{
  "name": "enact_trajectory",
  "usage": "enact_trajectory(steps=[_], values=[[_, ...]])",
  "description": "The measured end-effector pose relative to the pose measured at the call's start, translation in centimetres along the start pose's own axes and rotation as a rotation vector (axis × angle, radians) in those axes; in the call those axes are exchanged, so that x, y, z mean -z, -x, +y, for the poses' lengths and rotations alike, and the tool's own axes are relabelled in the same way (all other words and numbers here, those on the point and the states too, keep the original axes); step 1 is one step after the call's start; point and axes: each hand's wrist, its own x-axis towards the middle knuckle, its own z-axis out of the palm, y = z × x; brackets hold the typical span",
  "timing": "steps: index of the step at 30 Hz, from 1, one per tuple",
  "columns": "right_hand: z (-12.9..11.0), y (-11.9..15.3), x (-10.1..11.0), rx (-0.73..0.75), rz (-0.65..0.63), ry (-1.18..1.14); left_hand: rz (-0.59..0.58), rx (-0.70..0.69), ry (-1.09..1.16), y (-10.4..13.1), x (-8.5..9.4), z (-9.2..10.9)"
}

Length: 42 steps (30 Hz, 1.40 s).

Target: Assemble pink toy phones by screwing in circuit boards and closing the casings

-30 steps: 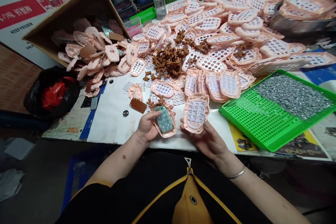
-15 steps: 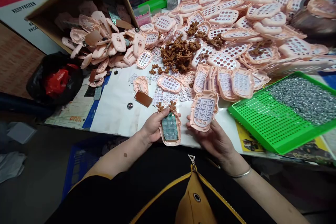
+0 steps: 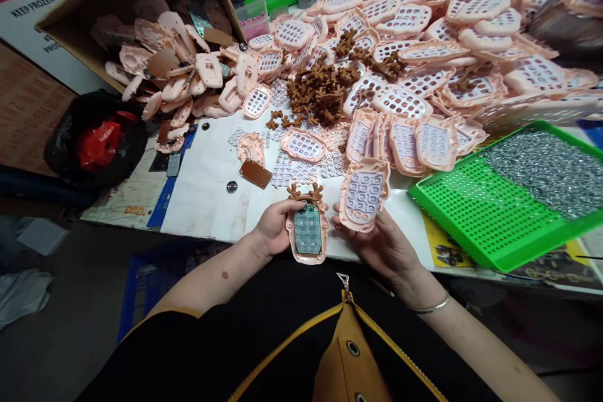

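My left hand [image 3: 277,224] grips a pink plastic shell [image 3: 308,258] at its left side, near the table's front edge. Inside that shell lies a green circuit board [image 3: 308,230], and a brown antler piece [image 3: 305,193] sticks out at its top. In my right hand [image 3: 389,245] is a second pink shell [image 3: 364,195], its inner side up, lined with a pale button pad. The two shells are held side by side, a small gap apart. Beyond them a brown board [image 3: 255,173] wired to a small pink part [image 3: 251,147] rests on the white table surface.
A green tray [image 3: 475,226] of small metal screws stands at the right. Behind are piles of pink shells [image 3: 405,25] and brown antler pieces [image 3: 320,94]. A cardboard box [image 3: 56,25] spills shells at the left, above a black bag [image 3: 61,144].
The shell in my left hand has turned a little, and its antler piece now shows more fully, spanning the top. The right-hand shell has barely moved; the whole view has shifted slightly.
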Motion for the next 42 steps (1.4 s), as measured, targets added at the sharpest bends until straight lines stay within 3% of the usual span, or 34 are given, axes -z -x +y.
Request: enact_trajectory(steps=[5,13,18,21,25,30,42], values=[[0.1,0.0,0.1,0.023,-0.046,-0.022,0.005,0.019,-0.015,-0.1,0.0,-0.1],[0.3,-0.3,0.3,0.033,-0.041,-0.02,-0.195,-0.098,0.013,0.6,0.7,-1.6],[0.2,-0.3,0.2,0.056,-0.052,-0.009,-0.313,-0.002,0.018,1.0,1.1,-1.9],[0.1,-0.3,0.1,0.044,-0.059,0.006,-0.24,-0.007,0.04,0.9,1.0,-1.4],[0.3,-0.6,0.4,0.04,-0.021,0.017,-0.112,-0.111,0.093,0.4,0.9,-0.5],[1.0,-1.0,0.3,0.064,-0.029,0.04,-0.039,-0.226,0.091,0.0,0.7,0.5],[2.0,-1.5,-2.2,0.072,-0.064,0.119,0.146,-0.411,-0.169,-0.1,-2.0,2.3]])
